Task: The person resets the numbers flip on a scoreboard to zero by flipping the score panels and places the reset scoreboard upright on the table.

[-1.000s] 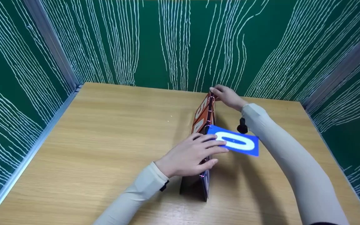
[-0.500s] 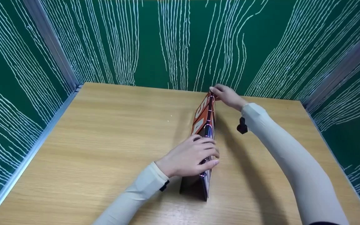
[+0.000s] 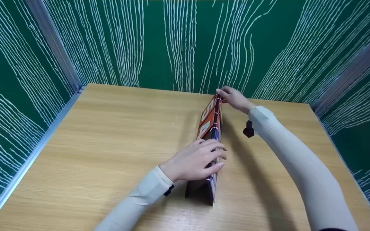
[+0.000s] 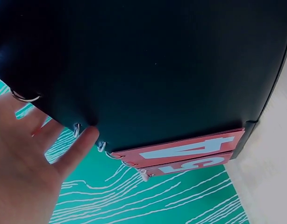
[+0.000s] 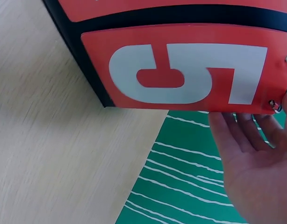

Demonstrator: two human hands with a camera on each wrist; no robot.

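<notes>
A flip scoreboard point(image 3: 208, 120) stands like a tent on the wooden table, its ringed ridge running away from me. Its red cards carry white digits; a 4 point(image 4: 195, 148) and a 5 show in the left wrist view, and another 5 point(image 5: 185, 72) in the right wrist view. My left hand point(image 3: 194, 160) lies over the near half of the ridge, fingers loosely bent across it, one fingertip against the black cover point(image 4: 176, 70). At the far end my right hand point(image 3: 234, 98) holds the top corner, thumb up by the rings. Blue cards on the right face are mostly hidden.
The wooden table point(image 3: 124, 128) is bounded by green panels point(image 3: 154, 41) with wavy white lines at the back and both sides. Grey metal posts point(image 3: 55, 45) mark the corners. Tiny pale specks lie left of the scoreboard.
A blue card with a white 0, raised out to the right a second ago, has dropped against the right face. My left fingers have shifted slightly over the ridge; my right hand stays put.
</notes>
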